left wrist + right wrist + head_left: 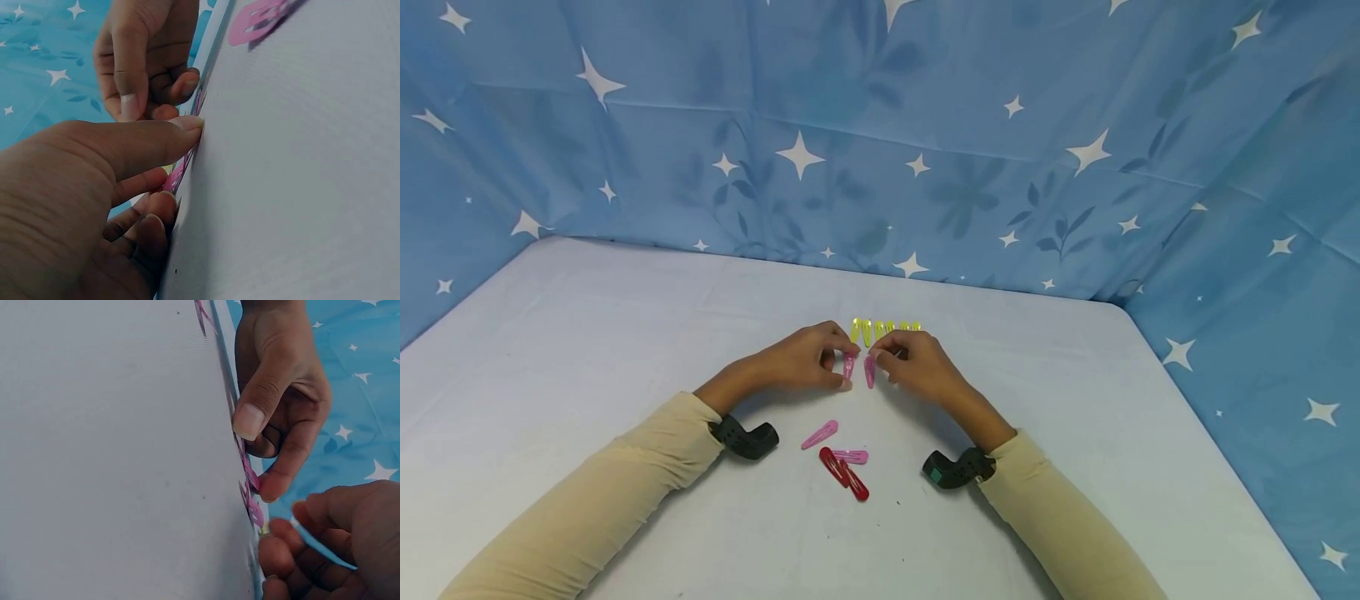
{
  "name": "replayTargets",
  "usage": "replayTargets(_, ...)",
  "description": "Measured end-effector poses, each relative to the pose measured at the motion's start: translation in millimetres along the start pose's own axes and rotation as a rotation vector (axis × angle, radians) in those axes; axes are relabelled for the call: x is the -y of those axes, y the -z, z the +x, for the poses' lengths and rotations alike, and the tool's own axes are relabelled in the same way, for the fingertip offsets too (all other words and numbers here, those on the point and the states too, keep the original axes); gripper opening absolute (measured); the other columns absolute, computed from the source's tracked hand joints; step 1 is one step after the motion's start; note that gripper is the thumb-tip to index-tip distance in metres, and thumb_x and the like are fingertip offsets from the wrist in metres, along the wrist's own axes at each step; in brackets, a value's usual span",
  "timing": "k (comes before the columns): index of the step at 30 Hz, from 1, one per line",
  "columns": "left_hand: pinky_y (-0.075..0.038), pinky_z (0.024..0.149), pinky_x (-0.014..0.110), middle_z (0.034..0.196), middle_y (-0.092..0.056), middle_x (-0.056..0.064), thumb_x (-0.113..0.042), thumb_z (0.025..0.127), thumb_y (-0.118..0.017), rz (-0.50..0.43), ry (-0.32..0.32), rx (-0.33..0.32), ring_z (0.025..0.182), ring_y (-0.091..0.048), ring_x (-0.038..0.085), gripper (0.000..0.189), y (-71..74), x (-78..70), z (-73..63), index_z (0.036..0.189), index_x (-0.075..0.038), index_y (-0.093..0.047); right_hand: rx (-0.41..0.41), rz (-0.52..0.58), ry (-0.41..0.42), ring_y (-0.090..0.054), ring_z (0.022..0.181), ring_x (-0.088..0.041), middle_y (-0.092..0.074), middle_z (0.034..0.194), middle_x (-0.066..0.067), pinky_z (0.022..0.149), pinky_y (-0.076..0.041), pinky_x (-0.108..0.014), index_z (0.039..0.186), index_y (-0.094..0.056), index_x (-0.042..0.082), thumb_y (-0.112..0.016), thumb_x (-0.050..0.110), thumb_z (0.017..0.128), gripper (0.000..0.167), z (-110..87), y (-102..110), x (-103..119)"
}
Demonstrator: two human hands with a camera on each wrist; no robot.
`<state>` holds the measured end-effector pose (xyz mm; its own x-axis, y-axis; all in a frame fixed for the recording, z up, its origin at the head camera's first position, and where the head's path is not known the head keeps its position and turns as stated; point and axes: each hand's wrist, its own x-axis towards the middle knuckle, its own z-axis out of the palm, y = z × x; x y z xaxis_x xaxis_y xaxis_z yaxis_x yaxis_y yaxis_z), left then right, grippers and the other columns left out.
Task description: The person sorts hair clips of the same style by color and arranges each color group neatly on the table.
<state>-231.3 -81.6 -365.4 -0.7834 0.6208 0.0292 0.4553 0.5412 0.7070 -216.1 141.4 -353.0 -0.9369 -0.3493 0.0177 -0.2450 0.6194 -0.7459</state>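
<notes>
Two pink snap hair clips stand side by side on the white table in the head view. My left hand (808,358) holds the left pink hair clip (848,367) between index finger at its far end and thumb at its near end. My right hand (917,364) has its bent fingertips at the far end of the other pink hair clip (870,372); its grip is partly hidden. In the right wrist view, a pink clip (255,514) lies against the right fingertips. The left thumb (165,137) presses close to the tabletop in the left wrist view.
A row of several yellow hair clips (867,332) lies just beyond the hands. Nearer the person are two loose pink clips, one slanted (820,434) and one sideways (853,457), beside two overlapping red clips (854,482). Behind the table (625,333) hangs a blue star-patterned cloth (850,108).
</notes>
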Motion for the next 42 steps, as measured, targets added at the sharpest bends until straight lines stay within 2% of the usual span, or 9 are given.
replayTargets(4,-0.046,0.073,0.027,0.114,-0.056,0.01,-0.017,0.082,-0.078,0.008,0.004,-0.003,0.077,-0.053,0.012,0.048,-0.3,-0.5,-0.1,0.127,-0.004,-0.066,-0.011,0.033,0.048,-0.059,0.064,-0.013,-0.069,0.086,-0.009,0.057,-0.047,-0.027,0.105,-0.071,0.004,-0.061,0.016,0.096,0.018,-3.5,-0.7,4.2)
replayTargets(10,-0.046,0.074,0.028,0.109,-0.057,0.008,-0.017,0.083,-0.077,0.026,-0.014,-0.007,0.079,-0.054,0.012,0.042,-0.8,0.2,-0.1,0.123,-0.009,-0.07,0.097,0.049,0.117,-0.061,0.067,-0.015,-0.071,0.094,-0.007,0.061,-0.049,-0.026,0.109,-0.073,0.005,-0.063,0.013,0.094,0.019,-11.8,-6.5,19.6)
replayTargets(20,-0.045,0.074,0.025,0.109,-0.058,0.009,-0.011,0.084,-0.074,0.02,-0.048,-0.011,0.079,-0.052,0.011,0.043,-0.6,1.6,-0.9,0.125,-0.001,-0.067,0.23,0.105,0.134,-0.061,0.064,-0.015,-0.071,0.088,-0.01,0.058,-0.047,-0.024,0.108,-0.073,0.003,-0.067,0.009,0.091,0.019,-22.7,-15.2,26.0)
replayTargets(25,-0.045,0.073,0.025,0.11,-0.058,0.01,-0.009,0.084,-0.072,0.021,-0.053,-0.007,0.079,-0.052,0.011,0.043,0.2,1.4,-1.5,0.126,-0.001,-0.066,0.292,0.125,0.117,-0.058,0.066,-0.011,-0.072,0.085,-0.01,0.061,-0.047,-0.022,0.107,-0.074,0.001,-0.068,0.007,0.089,0.02,-26.1,-18.9,28.3)
replayTargets(33,-0.044,0.073,0.025,0.11,-0.058,0.008,-0.011,0.083,-0.075,0.029,-0.021,0.002,0.08,-0.052,0.011,0.045,-0.1,2.3,0.0,0.127,-0.003,-0.067,0.317,0.061,0.112,-0.054,0.075,-0.011,-0.075,0.094,-0.004,0.067,-0.046,-0.019,0.107,-0.076,0.005,-0.073,0.009,0.088,0.02,-30.1,-28.9,33.1)
replayTargets(38,-0.045,0.072,0.024,0.11,-0.058,0.009,-0.01,0.083,-0.074,0.032,-0.036,-0.005,0.079,-0.052,0.011,0.044,-0.5,3.2,-0.9,0.126,-0.003,-0.067,0.338,0.024,0.098,-0.053,0.069,-0.009,-0.071,0.09,0.002,0.062,-0.045,-0.018,0.113,-0.073,0.009,-0.076,0.014,0.086,0.028,-32.6,-36.3,37.3)
replayTargets(42,-0.045,0.072,0.024,0.11,-0.058,0.009,-0.011,0.084,-0.074,0.03,-0.043,-0.008,0.079,-0.052,0.011,0.043,-0.4,3.3,-1.3,0.126,-0.003,-0.067,0.326,0.0,0.103,-0.05,0.066,-0.009,-0.069,0.092,0.004,0.059,-0.042,-0.018,0.112,-0.073,0.01,-0.077,0.015,0.086,0.027,-34.2,-40.2,39.4)
